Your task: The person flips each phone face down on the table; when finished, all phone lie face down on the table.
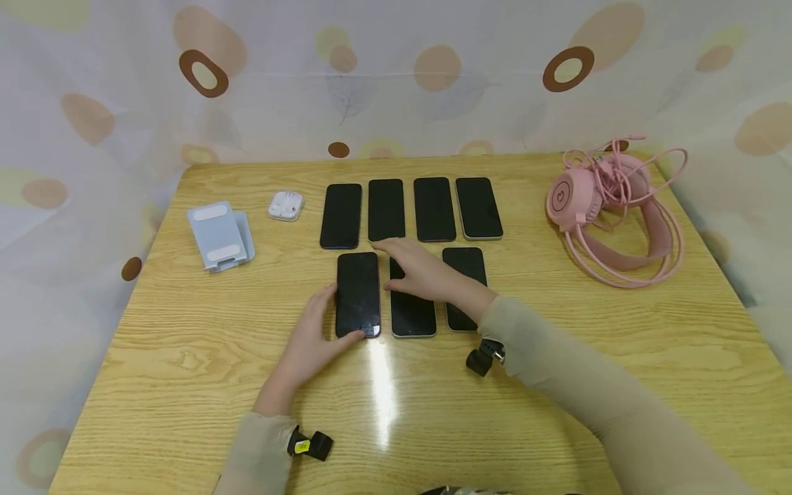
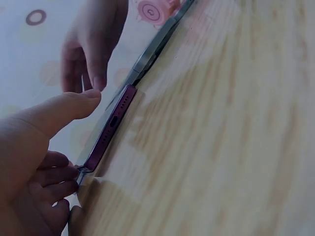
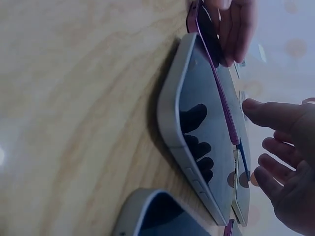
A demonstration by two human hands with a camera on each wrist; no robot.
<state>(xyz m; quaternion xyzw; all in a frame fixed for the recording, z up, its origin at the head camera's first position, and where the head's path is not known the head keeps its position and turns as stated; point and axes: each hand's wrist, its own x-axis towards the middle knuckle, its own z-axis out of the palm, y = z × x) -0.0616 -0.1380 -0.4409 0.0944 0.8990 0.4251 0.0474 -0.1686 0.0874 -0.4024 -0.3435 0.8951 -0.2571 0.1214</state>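
Head view: a purple-edged phone (image 1: pixel 357 294) lies screen-up near the frame's centre, slightly left, flat on a wooden desk (image 1: pixel 185 399). The person's left grip (image 1: pixel 309 344) is spread around its lower left, fingers along the left side, thumb by the bottom edge, not pinching. The right grip (image 1: pixel 423 269), also spread, hovers over the neighbouring phone (image 1: pixel 413 316). The purple-edged phone is probably light, rigid, slick and breakable; its long side edges seem the safest hold.
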